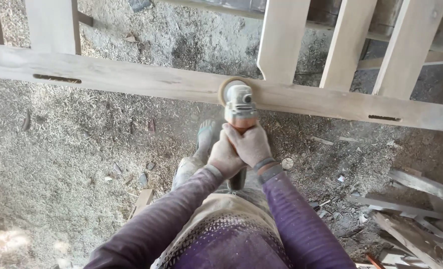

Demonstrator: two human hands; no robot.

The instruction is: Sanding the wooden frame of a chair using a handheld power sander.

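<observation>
Both my hands grip an angle grinder (pixel 240 105) with a grey head and an orange body. My left hand (pixel 225 158) wraps the rear of the body, and my right hand (pixel 250 144) closes over it just ahead. The grinder's round sanding disc (pixel 226 85) presses against a long pale wooden rail (pixel 131 77) that runs across the view. The rail has dark mortise slots (pixel 57 78) cut in it. Upright wooden slats (pixel 282 37) join the rail beyond the grinder. Both hands and my purple sleeves are dusty.
Sawdust and wood shavings (pixel 72 149) cover the ground. My foot in a sandal (pixel 205 137) stands below the rail. A heap of wood offcuts (pixel 411 219) lies at the lower right. More slats (pixel 408 47) lean at the upper right.
</observation>
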